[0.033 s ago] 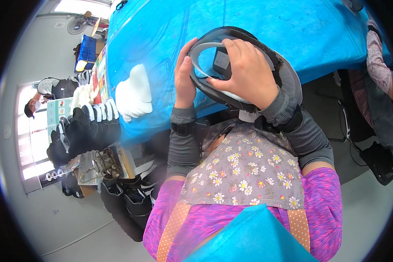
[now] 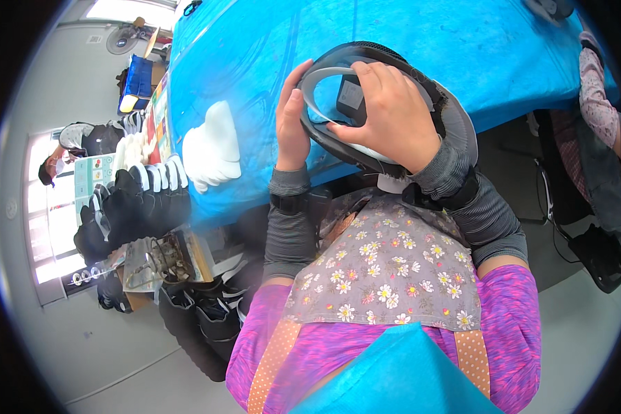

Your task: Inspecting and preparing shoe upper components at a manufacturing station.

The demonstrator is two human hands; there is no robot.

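Drifting farther into view since the earlier frame, a grey-and-black item is showing at the upper right edge, while both hands and what they are holding are keeping the same pose. At the centre, a black cap is sitting tilted in the two hands, raised in front of the apron near the edge of the blue table cover, its open side facing up toward the wearer. Inside it a white band is curving along the left of the opening, and a dark label is lying within. Spreading into a wide C, the right hand is holding the band, its thumb and fingertips apart at either end of the curve; the left hand is cupping the cap's left side from outside, though how tightly, I cannot tell. Judging by this, the person is seating or checking the band inside the cap, and the next move is calling for a steady left palm while the right fingers are pressing the band evenly against the wall. Farther left, white curved pieces are lying stacked on the cover, and beyond them dark caps are standing in a row; at far right, a co-worker's patterned sleeve is showing.
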